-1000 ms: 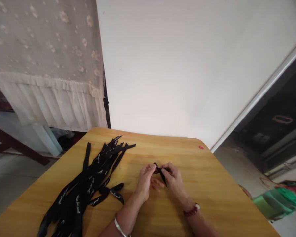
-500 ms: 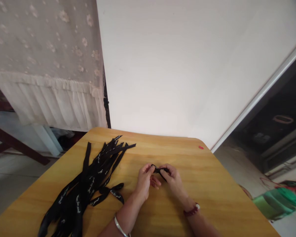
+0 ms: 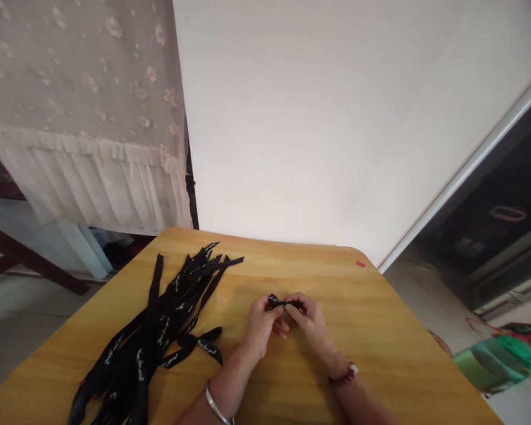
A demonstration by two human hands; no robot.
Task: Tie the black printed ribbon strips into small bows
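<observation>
Between my two hands is a short black ribbon with white lettering, gathered into what looks like a small bow. My left hand pinches it near its middle, the lower fingers curled beneath. From the other side, my right hand grips it between thumb and forefinger, and part of the ribbon is hidden behind those fingers. Left of my left forearm lies a tied black ribbon bow with white script. It touches the edge of a long pile of black printed ribbons.
The wooden table stands against a white panel. A small red object lies near its far right corner. To the right, below the tabletop, is a green translucent container. A lace curtain hangs at the left.
My left thumb and fingers have shifted right along the ribbon toward its middle, so its printed left end now shows more. My right hand has barely moved.
</observation>
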